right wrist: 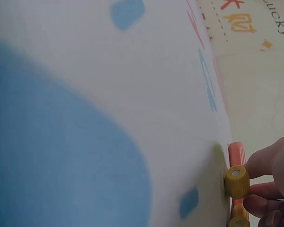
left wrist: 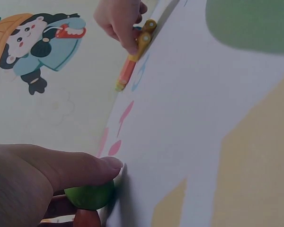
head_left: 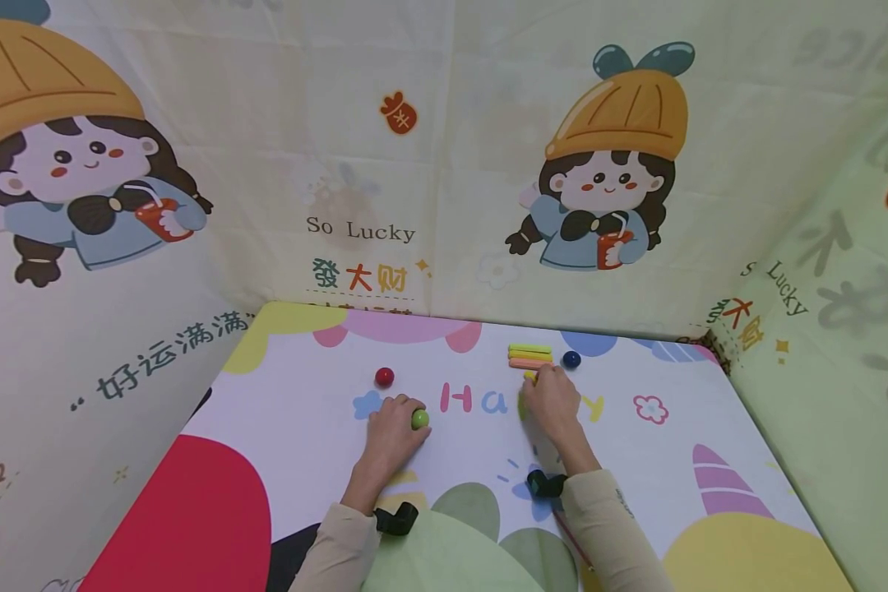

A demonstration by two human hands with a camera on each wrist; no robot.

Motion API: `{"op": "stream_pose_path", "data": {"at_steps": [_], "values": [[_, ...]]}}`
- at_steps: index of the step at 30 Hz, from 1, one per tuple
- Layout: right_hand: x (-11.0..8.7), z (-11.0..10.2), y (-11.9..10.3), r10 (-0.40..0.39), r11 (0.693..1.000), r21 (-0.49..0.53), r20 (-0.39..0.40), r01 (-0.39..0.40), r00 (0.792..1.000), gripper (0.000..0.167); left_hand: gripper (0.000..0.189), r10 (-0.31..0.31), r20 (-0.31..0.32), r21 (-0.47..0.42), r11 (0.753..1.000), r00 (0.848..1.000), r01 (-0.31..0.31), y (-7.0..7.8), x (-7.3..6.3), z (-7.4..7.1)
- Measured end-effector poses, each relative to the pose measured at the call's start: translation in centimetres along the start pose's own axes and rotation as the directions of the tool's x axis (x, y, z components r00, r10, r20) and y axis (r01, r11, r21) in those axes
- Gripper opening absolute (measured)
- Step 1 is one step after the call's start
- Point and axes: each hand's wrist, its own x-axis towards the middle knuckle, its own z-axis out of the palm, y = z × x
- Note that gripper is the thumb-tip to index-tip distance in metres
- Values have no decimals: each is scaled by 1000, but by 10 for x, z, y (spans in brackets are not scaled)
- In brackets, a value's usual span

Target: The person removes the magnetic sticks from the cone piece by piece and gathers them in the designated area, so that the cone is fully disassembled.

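Between its thumb and fingers, my left hand (head_left: 390, 432) holds a green ball (head_left: 419, 419) close over the white mat; the left wrist view shows the thumb along the ball's upper side. A red ball (head_left: 384, 376) lies just beyond this hand. My right hand (head_left: 553, 401) pinches a yellow piece (right wrist: 237, 182) with a pale round disc in its end, most of it hidden by the fingers in the head view. Beside those fingertips lie coloured sticks, a yellow-green one (head_left: 529, 349), a yellow one and a salmon one (head_left: 530, 363). Right of them sits a dark blue ball (head_left: 571, 359).
The printed mat (head_left: 311, 460) covers a table that meets a cloth wall (head_left: 451, 164) at the back, with more cloth on both sides. Black wrist-worn devices (head_left: 397, 520) sit at both cuffs. A thin reddish cord (head_left: 573, 538) runs by the right forearm.
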Motion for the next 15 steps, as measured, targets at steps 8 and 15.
{"op": "stream_pose_path", "data": {"at_steps": [8, 15], "values": [[1, -2, 5, 4, 1000, 7, -29, -4, 1000, 32, 31, -2, 7, -1, 1000, 1000, 2, 0, 0, -1], [1, -3, 7, 3, 1000, 9, -35, -3, 999, 31, 31, -5, 14, -1, 1000, 1000, 5, 0, 1, -1]]}}
